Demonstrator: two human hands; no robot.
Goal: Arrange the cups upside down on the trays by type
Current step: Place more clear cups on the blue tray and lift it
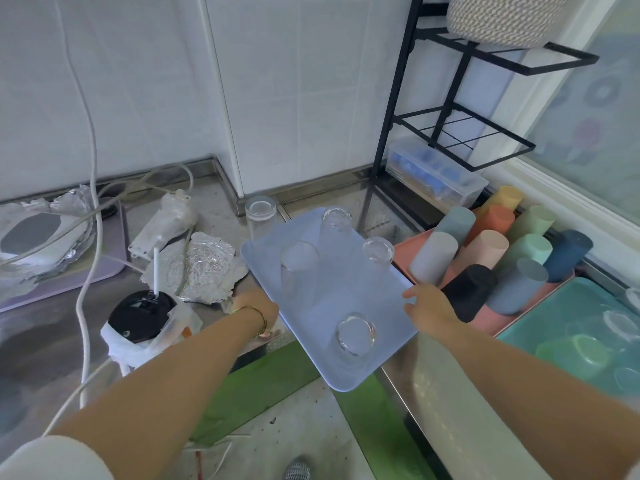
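Gripping the pale blue tray [332,306] by both long edges: left hand [256,306] clamped at the left rim, fingers tucked under and out of sight; right hand [427,304] curled over the right rim, just beside the pink tray [403,251]. Set askew at the corner of the steel surface [450,393], near end jutting out over the floor; hard to tell whether lifted or resting.

On the blue tray, four clear glasses [299,261], all mouth-down and standing apart: three toward the far end, one near the front. Just beyond the far left corner, one more clear glass [260,213] on the surface.

To the right, on the pink tray, a tight cluster of coloured plastic cups [481,251], upside down: grey, orange, yellow, green, peach, mint, navy, black. Further right, a teal tray [519,334] with a few cups, blurred.

To the left, crumpled foil [207,268], a wrapped power strip [166,223], white cables [88,209] and a black-lidded container [140,317] in a white bag. Behind, a black wire rack [457,133].
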